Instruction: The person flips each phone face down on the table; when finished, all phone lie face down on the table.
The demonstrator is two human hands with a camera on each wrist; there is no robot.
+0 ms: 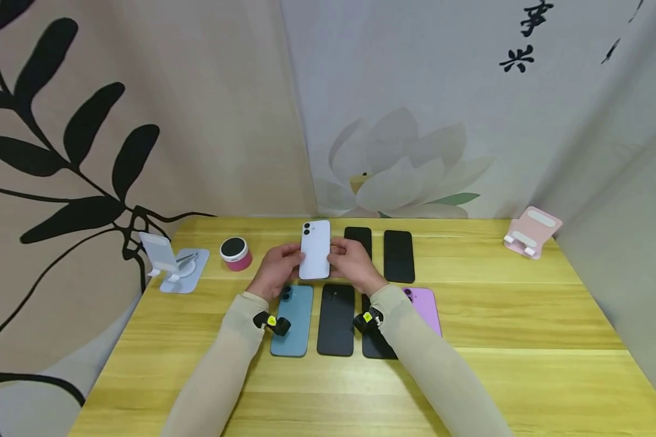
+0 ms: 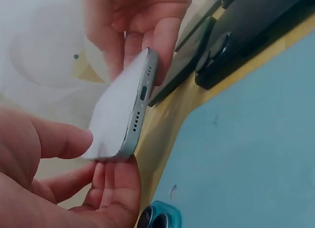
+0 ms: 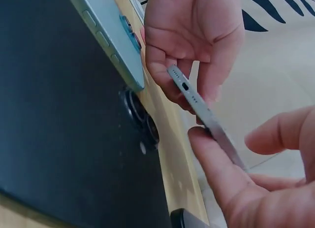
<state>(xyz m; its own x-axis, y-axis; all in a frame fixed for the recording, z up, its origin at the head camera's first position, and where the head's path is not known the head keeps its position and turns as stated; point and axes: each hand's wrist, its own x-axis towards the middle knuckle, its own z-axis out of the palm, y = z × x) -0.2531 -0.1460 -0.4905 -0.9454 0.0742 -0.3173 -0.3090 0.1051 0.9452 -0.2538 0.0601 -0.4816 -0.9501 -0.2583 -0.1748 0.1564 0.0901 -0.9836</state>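
A white smartphone (image 1: 315, 252) is held up over the table, tilted, its camera side towards the head view. My left hand (image 1: 276, 270) grips its left edge, thumb on the back and fingers beneath, as the left wrist view shows. At the opposite edge my right hand (image 1: 355, 264) pinches it between thumb and fingers. The phone's bottom edge with its charging port (image 2: 143, 93) faces the wrist cameras. Closest below lie a blue phone (image 1: 296, 321), a black phone (image 1: 336, 325), another dark phone (image 1: 376, 349) partly under my right wrist, and a purple phone (image 1: 427, 308).
Two black phones lie behind, one (image 1: 399, 258) fully visible, the other (image 1: 359, 235) partly covered by my right hand. A pink-and-white round container (image 1: 235, 256) and a pale blue phone stand (image 1: 161, 252) are at left. A pink stand (image 1: 533, 232) is at far right of the wooden table (image 1: 525, 315).
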